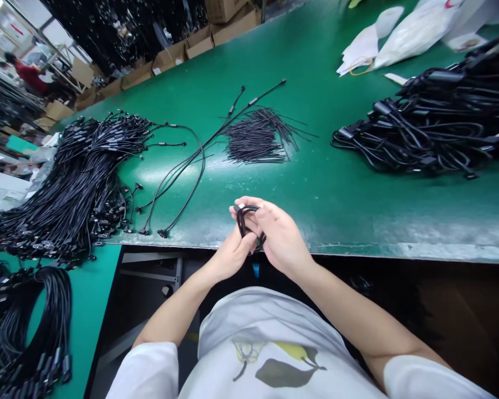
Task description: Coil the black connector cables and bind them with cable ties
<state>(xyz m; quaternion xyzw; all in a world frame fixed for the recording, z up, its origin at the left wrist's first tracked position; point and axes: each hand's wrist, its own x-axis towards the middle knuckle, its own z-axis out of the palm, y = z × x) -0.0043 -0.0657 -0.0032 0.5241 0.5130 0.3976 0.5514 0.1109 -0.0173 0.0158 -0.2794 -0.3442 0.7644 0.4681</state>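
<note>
Close to the table's front edge, a black cable [242, 224] is coiled into a small loop between my two hands. My left hand [235, 249] grips the lower part of the coil. My right hand [280, 235] wraps around its right side, fingers curled over the top near a connector with a pale end. Part of the coil is hidden by the fingers. Beyond my hands lies a pile of short thin black ties [255, 137]. Several loose black cables [183, 163] stretch across the table to the left of that pile.
A large heap of straight black cables [83, 172] covers the table's left. Coiled, bundled cables [432, 122] are piled at right. White plastic bags [416, 36] lie at the back right. Another cable bundle [58, 310] rests on a lower-left surface. Cardboard boxes [170, 58] line the far edge.
</note>
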